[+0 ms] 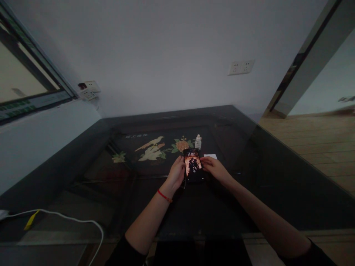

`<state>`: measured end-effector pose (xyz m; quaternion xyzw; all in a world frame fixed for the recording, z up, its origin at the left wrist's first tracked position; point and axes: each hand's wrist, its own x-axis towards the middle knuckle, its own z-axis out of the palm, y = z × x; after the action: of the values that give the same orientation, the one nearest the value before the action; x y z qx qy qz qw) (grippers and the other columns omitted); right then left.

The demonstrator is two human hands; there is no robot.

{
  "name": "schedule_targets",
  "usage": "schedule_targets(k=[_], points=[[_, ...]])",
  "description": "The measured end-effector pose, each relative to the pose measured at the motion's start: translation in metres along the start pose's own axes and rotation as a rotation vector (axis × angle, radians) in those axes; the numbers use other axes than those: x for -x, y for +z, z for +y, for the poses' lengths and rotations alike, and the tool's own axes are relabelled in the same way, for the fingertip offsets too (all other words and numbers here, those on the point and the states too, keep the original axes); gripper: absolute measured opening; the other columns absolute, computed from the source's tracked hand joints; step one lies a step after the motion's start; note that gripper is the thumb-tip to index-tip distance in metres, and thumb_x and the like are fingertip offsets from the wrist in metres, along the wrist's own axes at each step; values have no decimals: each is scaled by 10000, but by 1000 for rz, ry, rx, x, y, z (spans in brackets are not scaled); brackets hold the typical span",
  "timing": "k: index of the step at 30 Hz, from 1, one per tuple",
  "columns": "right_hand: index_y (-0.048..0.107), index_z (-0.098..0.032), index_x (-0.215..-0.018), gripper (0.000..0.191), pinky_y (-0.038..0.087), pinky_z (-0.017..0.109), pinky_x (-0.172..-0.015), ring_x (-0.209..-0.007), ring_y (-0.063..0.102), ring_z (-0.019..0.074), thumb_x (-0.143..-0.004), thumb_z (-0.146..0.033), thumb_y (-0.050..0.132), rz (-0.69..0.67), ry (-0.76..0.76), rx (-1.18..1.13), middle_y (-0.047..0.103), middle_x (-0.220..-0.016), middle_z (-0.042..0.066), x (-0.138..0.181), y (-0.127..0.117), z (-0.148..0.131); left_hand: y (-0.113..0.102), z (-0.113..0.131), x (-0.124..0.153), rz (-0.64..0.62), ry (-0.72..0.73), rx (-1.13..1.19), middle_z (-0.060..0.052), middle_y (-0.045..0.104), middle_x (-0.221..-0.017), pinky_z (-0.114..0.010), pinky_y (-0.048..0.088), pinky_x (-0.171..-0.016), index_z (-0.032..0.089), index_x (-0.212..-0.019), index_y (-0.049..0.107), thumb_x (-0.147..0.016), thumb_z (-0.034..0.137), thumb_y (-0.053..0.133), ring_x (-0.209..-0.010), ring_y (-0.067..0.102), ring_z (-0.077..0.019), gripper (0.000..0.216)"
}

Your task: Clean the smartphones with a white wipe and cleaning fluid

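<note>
A smartphone (193, 165) with a lit screen showing a picture and a clock lies on the dark glass-topped table (277, 184). My left hand (176, 173), with a red string at the wrist, grips the phone's left edge. My right hand (213, 167) holds its right edge, fingers curled against the side. Just beyond the phone stands a small white bottle (198, 142). A small white card or cloth (210, 156) lies beside my right hand.
Under the glass is a dark panel painted with birds and flowers (155, 147). A white cable with a yellow tag (63, 218) runs along the near left edge. Wall sockets (240, 67) sit on the far wall. Wooden floor (318, 144) lies to the right.
</note>
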<state>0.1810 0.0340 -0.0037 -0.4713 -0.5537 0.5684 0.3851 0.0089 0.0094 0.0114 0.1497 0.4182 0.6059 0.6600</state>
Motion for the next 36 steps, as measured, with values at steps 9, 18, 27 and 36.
schedule_targets(k=[9, 18, 27, 36], points=[[619, -173, -942, 305, 497, 401, -930, -1031, 635, 209, -680, -69, 502, -24, -55, 60, 686, -1035, 84, -5, -3, 7, -3, -4, -3, -43, 26, -52, -91, 602, -1231, -286, 417, -1022, 163, -1037, 554, -648, -56, 482, -1191, 537, -176, 452], [637, -181, -995, 314, 438, 426, -1002, -1084, 615, 220, -690, -130, 579, -43, -107, 82, 679, -1099, 98, -5, -2, 6, 6, 5, 5, 11, -11, -29, -135, 402, -1449, -281, 363, -1071, 128, -1308, 364, -663, -81, 433, -1295, 440, -167, 681], [604, -189, -1076, 364, 452, 427, -1003, -1155, 583, 221, -718, -127, 582, -43, -72, 27, 629, -1223, 107, -7, -4, 13, 6, -3, 3, 28, 48, -182, -83, 344, -1501, -242, 250, -1121, 185, -1376, 363, -688, -34, 451, -1361, 343, -137, 727], [586, -186, -1100, 377, 512, 419, -933, -1127, 600, 223, -730, -111, 592, -18, -40, -9, 629, -1215, 127, -5, -6, 8, -5, 3, 1, -51, 306, -640, -96, 473, -1397, -362, 223, -1138, 225, -1268, 506, -684, 70, 612, -1354, 347, -237, 614]])
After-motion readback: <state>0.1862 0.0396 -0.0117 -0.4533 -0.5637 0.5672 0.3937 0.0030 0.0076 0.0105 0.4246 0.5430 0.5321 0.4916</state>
